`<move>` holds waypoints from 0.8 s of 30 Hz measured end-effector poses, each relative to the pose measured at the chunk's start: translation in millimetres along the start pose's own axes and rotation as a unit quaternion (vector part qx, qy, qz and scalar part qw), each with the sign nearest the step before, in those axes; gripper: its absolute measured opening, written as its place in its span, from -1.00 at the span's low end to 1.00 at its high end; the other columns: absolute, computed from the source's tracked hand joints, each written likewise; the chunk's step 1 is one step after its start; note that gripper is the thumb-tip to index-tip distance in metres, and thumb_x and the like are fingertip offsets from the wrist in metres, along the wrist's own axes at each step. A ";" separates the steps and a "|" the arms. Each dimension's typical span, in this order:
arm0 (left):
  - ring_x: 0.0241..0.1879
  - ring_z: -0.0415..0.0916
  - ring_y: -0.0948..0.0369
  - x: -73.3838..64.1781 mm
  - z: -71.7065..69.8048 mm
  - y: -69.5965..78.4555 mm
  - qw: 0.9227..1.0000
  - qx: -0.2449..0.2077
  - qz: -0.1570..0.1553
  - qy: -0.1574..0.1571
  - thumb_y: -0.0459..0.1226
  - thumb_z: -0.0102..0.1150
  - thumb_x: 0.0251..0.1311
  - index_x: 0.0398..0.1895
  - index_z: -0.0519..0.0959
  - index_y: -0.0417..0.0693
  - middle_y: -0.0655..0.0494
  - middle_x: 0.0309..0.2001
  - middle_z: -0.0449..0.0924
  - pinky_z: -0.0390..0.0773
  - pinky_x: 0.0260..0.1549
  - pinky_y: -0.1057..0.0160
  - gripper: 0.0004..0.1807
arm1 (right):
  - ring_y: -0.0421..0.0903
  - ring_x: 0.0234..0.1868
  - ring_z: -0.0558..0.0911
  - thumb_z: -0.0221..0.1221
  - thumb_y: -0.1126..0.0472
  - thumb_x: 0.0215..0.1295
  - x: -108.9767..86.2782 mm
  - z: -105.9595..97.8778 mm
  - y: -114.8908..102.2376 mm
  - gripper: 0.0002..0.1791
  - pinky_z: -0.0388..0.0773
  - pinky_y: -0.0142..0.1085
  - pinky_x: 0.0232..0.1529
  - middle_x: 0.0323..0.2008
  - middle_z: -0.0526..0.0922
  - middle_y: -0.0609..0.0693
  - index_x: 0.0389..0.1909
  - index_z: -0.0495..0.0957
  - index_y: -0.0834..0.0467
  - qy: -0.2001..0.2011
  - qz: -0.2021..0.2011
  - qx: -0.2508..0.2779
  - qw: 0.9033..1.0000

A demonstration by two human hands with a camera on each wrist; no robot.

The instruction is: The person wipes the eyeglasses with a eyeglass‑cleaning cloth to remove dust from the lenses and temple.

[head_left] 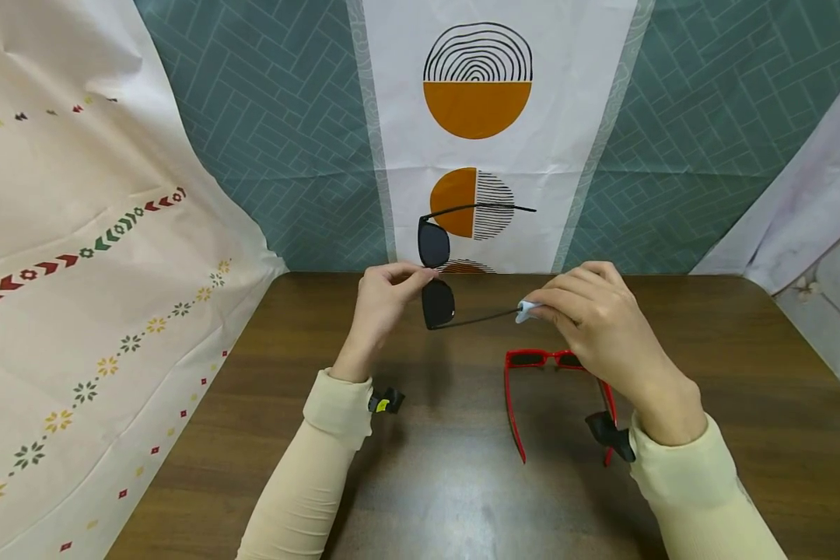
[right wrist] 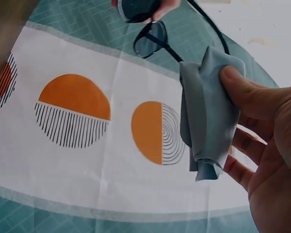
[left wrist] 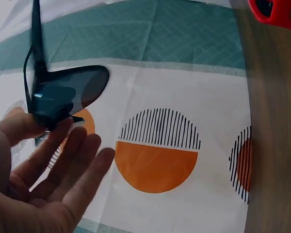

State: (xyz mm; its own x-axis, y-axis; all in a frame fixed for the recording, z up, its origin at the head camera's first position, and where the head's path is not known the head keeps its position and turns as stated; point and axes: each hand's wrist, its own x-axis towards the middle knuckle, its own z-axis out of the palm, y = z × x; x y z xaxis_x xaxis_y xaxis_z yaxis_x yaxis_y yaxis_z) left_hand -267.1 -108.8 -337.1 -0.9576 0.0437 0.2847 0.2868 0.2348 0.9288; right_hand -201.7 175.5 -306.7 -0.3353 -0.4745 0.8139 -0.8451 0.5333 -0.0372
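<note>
Black sunglasses (head_left: 435, 246) are held up above the table, turned on their side with both temples pointing right. My left hand (head_left: 390, 299) pinches them at the bridge between thumb and forefinger; in the left wrist view a dark lens (left wrist: 70, 92) stands over the fingertips, the other fingers spread loosely. My right hand (head_left: 591, 319) grips a folded light blue cloth (right wrist: 211, 111) around the end of the lower temple (head_left: 479, 318). The cloth hides that temple's tip. Below the right hand, red-framed sunglasses (head_left: 509, 389) lie on the table with temples unfolded, partly covered by the hand and wrist.
The brown wooden table (head_left: 252, 467) reaches back to a teal and white patterned cloth backdrop (head_left: 287, 140). A cream embroidered cloth (head_left: 77, 311) hangs along the left side, and a pale cloth (head_left: 798, 187) on the right. Black straps sit at both wrists.
</note>
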 end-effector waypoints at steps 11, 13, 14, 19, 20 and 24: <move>-0.24 0.55 0.14 -0.5 4.7 -1.6 0.992 0.118 0.013 0.033 -0.13 0.37 0.33 -0.19 0.81 -0.09 0.05 -0.22 0.76 0.46 -0.26 0.21 -0.78 | 0.01 -0.31 0.65 0.53 0.47 -0.02 2.0 11.6 -14.9 -0.72 0.46 -0.05 -0.03 -0.36 0.74 0.00 -0.26 0.73 0.24 -0.021 -0.018 -0.018 0.999; -0.22 0.57 0.13 -1.1 7.3 -1.4 0.992 0.120 0.012 0.041 -0.14 0.34 0.34 -0.20 0.79 -0.10 0.05 -0.23 0.75 0.47 -0.24 0.21 -0.79 | 0.02 -0.31 0.65 0.53 0.47 -0.02 2.3 14.1 -16.6 -0.72 0.48 -0.05 -0.04 -0.36 0.73 0.00 -0.26 0.73 0.24 -0.024 -0.018 -0.021 0.999; -0.21 0.58 0.12 -1.3 8.3 -1.4 0.991 0.122 0.014 0.044 -0.14 0.33 0.35 -0.21 0.78 -0.10 0.04 -0.24 0.74 0.48 -0.23 0.21 -0.79 | 0.02 -0.31 0.65 0.54 0.46 -0.02 2.4 15.0 -17.2 -0.72 0.48 -0.04 -0.04 -0.36 0.73 0.00 -0.26 0.73 0.24 -0.025 -0.020 -0.021 0.999; -0.23 0.58 0.09 -1.5 9.0 -2.0 0.990 0.130 0.025 0.051 -0.16 0.30 0.37 -0.25 0.77 -0.12 0.02 -0.27 0.73 0.47 -0.27 0.21 -0.79 | 0.02 -0.29 0.66 0.56 0.46 -0.06 3.1 15.0 -17.5 -0.69 0.48 -0.06 -0.05 -0.34 0.75 0.00 -0.24 0.75 0.25 -0.021 -0.023 -0.011 0.999; -0.23 0.58 0.08 -1.5 8.4 -1.8 0.990 0.130 0.027 0.053 -0.17 0.30 0.37 -0.26 0.77 -0.13 0.01 -0.27 0.73 0.46 -0.28 0.20 -0.79 | 0.01 -0.29 0.66 0.56 0.46 -0.07 3.1 14.3 -17.0 -0.68 0.48 -0.08 -0.05 -0.34 0.75 0.00 -0.24 0.75 0.25 -0.019 -0.021 -0.007 1.000; -0.24 0.60 0.09 -1.3 5.8 -0.2 0.989 0.132 0.036 0.056 -0.19 0.32 0.37 -0.26 0.78 -0.15 0.01 -0.28 0.75 0.46 -0.28 0.22 -0.80 | -0.01 -0.30 0.67 0.56 0.44 -0.08 2.1 11.0 -12.8 -0.68 0.45 -0.13 -0.04 -0.35 0.75 -0.01 -0.23 0.76 0.25 -0.015 -0.009 0.009 1.000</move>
State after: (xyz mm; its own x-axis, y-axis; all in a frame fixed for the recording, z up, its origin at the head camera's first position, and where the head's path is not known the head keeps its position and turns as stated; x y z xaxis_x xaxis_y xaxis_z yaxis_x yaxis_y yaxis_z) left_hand -266.0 -103.2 -339.0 -0.9220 -0.0347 0.3856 0.3228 0.4813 0.8150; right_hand -196.2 160.0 -310.9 -0.3327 -0.5040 0.7971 -0.8582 0.5122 -0.0343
